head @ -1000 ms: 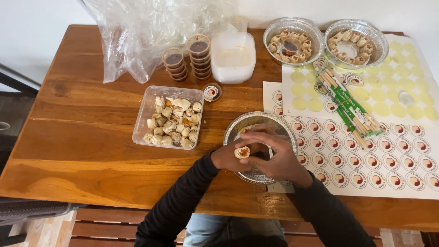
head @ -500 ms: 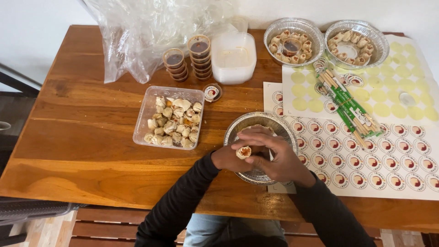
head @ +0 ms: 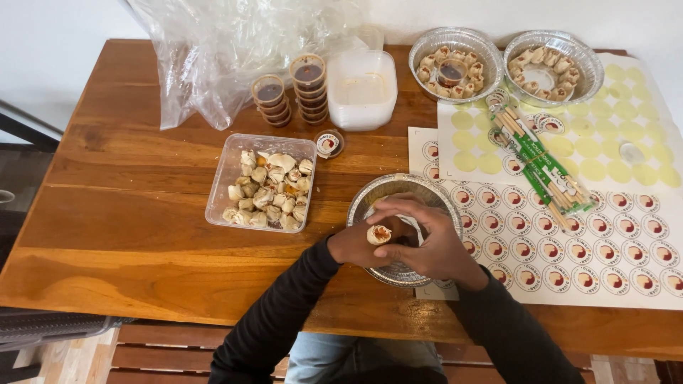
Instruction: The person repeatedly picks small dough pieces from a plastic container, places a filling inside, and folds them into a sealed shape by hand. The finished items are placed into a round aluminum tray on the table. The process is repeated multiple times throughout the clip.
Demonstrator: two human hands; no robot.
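Still, both hands [head: 398, 242] hold dumpling [head: 378, 234].

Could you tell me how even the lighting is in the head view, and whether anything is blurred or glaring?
Head view: soft, even daylight, with only faint shadows under the hands; the plastic bag and the foil trays catch mild glare; the dumpling between the left hand and right hand looks sharp; table edges bow slightly.

Food-packing spot: wooden table [head: 142, 235], foil trays [head: 455, 43], sticker sheets [head: 612, 256].
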